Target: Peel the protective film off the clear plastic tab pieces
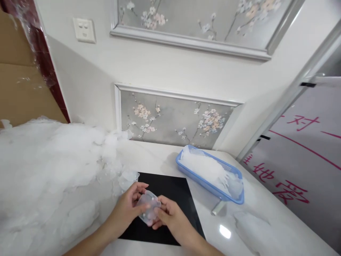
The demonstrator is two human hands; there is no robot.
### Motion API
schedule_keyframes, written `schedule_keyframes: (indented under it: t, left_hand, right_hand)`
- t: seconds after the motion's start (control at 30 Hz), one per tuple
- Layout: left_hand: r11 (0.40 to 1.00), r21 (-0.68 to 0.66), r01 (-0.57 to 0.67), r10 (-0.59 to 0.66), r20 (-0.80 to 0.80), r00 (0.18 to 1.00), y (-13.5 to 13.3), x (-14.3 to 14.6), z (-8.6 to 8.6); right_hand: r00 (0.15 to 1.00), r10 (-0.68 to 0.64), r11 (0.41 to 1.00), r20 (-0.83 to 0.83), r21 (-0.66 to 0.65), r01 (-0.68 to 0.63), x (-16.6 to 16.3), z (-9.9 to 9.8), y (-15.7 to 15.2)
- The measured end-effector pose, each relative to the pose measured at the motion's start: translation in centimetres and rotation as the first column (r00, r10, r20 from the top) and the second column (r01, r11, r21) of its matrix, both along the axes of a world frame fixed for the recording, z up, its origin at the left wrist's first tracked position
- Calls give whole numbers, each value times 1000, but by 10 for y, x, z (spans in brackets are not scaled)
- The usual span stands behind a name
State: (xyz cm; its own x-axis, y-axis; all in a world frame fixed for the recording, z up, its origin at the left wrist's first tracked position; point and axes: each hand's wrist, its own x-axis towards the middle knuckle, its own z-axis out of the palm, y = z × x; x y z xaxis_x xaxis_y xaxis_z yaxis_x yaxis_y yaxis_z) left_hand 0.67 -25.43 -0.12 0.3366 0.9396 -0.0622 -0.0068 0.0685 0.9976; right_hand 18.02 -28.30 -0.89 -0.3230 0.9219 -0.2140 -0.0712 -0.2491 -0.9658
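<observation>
Between my two hands is a thin, translucent rounded piece, milky and soft-looking, with its edges pinched by my fingers. My left hand grips its left side, thumb across the face. My right hand holds the right edge between thumb and fingers. Both hands hover over a black mat on a white table. Close behind my left hand, a few similar clear pieces lie at the mat's corner. Its exact kind is not clear from this view.
A large heap of whitish translucent pieces covers the table's left side. At the right stands a blue basket with stacked pale pieces, a small pale stick beside it. A clear bag-like sheet lies front right. Behind rises a panelled wall.
</observation>
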Motion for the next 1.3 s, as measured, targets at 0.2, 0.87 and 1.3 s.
schedule_keyframes:
  t: [0.2, 0.87, 1.3]
  left_hand:
    - [952, 258, -166, 246, -319, 915, 22, -23, -4]
    - [804, 518, 291, 351, -810, 470, 29, -47, -26]
    - [990, 75, -118, 134, -280, 950, 9, -12, 20]
  right_hand:
    - [947, -154, 977, 282, 184, 104, 35, -1, 13]
    - [918, -358, 919, 170, 238, 314, 45, -8, 20]
    - [939, -340, 934, -42, 99, 343, 40, 4, 17]
